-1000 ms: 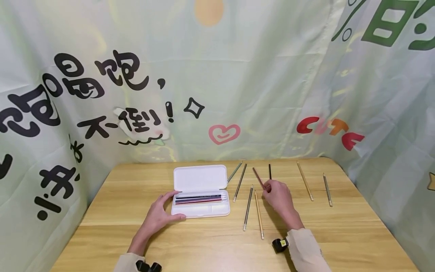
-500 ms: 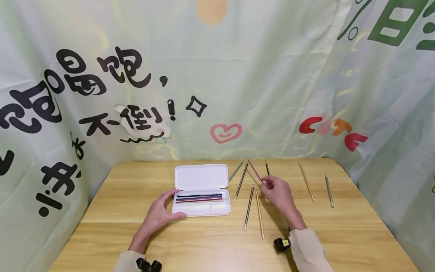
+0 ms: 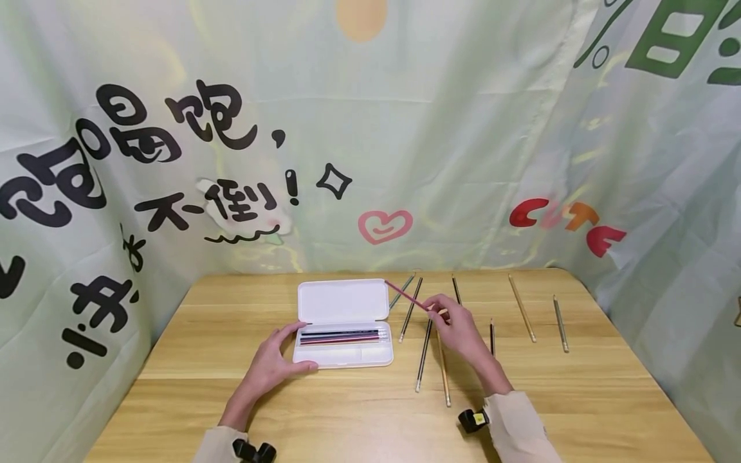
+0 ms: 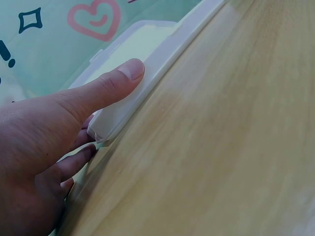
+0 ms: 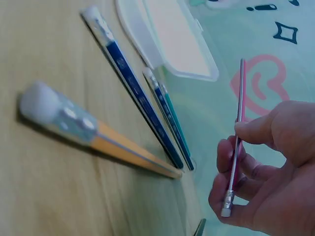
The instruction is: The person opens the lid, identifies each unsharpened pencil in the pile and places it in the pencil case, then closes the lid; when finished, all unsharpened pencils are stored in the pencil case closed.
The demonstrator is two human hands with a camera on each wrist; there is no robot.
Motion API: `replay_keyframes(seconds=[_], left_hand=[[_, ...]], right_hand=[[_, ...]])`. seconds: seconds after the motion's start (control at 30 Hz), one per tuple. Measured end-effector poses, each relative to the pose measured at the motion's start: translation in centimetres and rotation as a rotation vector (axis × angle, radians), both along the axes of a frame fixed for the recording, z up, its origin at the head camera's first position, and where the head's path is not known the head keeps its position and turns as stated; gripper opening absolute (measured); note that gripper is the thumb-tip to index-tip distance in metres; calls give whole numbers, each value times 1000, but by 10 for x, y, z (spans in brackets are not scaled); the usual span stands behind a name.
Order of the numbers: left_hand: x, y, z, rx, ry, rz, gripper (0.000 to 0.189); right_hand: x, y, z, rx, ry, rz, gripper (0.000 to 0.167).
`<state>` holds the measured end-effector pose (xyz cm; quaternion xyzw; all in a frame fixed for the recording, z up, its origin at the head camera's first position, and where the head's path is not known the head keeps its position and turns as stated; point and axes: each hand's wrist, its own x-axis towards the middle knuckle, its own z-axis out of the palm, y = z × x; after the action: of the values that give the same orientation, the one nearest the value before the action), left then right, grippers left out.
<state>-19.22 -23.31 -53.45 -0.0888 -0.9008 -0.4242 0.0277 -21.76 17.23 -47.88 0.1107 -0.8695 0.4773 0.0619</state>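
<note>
In the head view a white pencil case (image 3: 332, 358) lies with its lid raised at the back and several pencils (image 3: 338, 337) in its tray. My left hand (image 3: 267, 368) holds the case's left end, thumb along the front wall and index finger at the back corner; the left wrist view shows the thumb (image 4: 110, 86) on the white side. To the right of the case, my right hand (image 3: 456, 325) pinches a dark red pencil (image 3: 405, 294) above the table. Its far end points left, by the lid's right edge. In the right wrist view, the pencil's white eraser (image 5: 226, 211) is near the palm.
Dark pencils (image 3: 410, 308) and a teal pencil (image 3: 399, 294) lie right of the case. Closer in are a navy pencil (image 3: 424, 357) and a yellow pencil (image 3: 444, 373). Farther right lie another yellow pencil (image 3: 522, 308) and a grey-green pencil (image 3: 560, 325). A printed curtain (image 3: 463, 161) hangs behind.
My right hand has moved left, and the red pencil has swung from pointing away to pointing left toward the lid. A dark pencil shows beside the right wrist now. The left hand stays on the case.
</note>
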Motion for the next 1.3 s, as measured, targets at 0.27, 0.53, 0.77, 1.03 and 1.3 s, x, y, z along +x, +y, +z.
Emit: replay_keyframes(seconds=[0.27, 0.53, 0.77, 1.03, 1.3], left_hand=[[0, 0, 0, -1, 2, 1, 94], [-1, 1, 1, -1, 7, -4, 94], [-1, 1, 1, -1, -1, -1, 94], [-1, 0, 1, 2, 5, -2, 93], [-1, 1, 3, 4, 5, -3, 95]], right_hand=[[4, -21, 0, 3, 61, -11, 15], [10, -38, -1, 42, 63, 84, 20], [5, -57, 3, 186, 161, 158, 16], [-3, -82, 6, 215, 183, 235, 18], [-7, -105, -9, 206, 199, 204, 16]])
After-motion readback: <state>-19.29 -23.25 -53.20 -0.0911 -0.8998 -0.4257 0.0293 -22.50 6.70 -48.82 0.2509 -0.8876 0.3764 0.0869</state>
